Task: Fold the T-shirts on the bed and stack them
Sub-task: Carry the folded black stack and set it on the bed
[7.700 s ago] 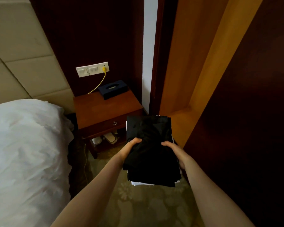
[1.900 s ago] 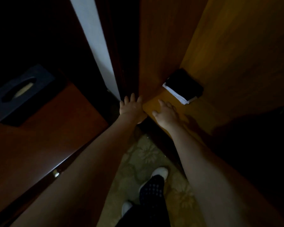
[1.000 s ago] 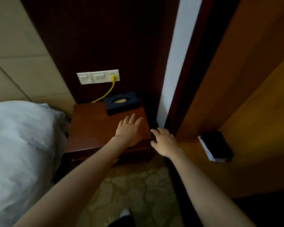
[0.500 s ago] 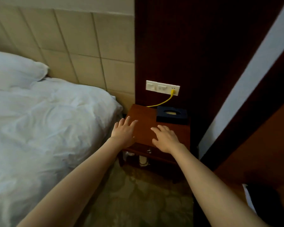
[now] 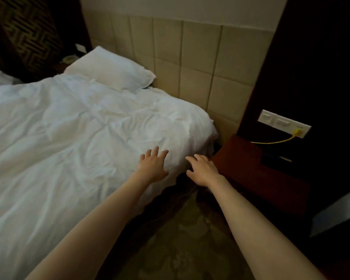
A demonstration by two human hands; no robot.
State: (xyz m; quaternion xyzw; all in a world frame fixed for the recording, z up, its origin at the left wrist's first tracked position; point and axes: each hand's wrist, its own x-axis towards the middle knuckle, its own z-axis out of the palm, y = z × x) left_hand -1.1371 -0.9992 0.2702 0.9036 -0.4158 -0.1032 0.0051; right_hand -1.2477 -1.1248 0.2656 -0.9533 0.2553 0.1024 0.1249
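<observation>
Left grip [image 5: 153, 165]: bare hand, palm down, fingers straight and fanned apart, holding nothing; it lies over the near edge of the bed [image 5: 69, 138]; contact with the cloth cannot be told
Right grip [image 5: 202, 171]: bare hand, palm down, fingers loosely spread, holding nothing; it is just beside the bed's corner, over the dark gap between bed and nightstand [image 5: 249, 164]
T-shirts: none visible; the part of the bed in view carries only a creased white duvet [image 5: 109, 122] and a pillow [image 5: 109, 69] against the padded headboard [image 5: 190, 57]; no stack in view, so its place cannot be stated
Surroundings: switch plate [image 5: 284, 123] on the dark wall panel with a yellow cable [image 5: 271, 141] running down toward the nightstand; patterned carpet [image 5: 180, 249] underfoot
Step in hand: judged as a reach toward the bed with nothing in either grip, either to fetch a further T-shirt or to check that none is left
Progress: judged late, since no loose garment shows; unconfirmed, as the foot and far side of the bed lie outside the view
Next move calls for: a look along the unseen part of the bed; if a shirt is found, both grips pinching it at the shoulders and laying it flat
Caution: the duvet is soft and rumpled, a poor folding surface; smoothing it first would help keep folds square
</observation>
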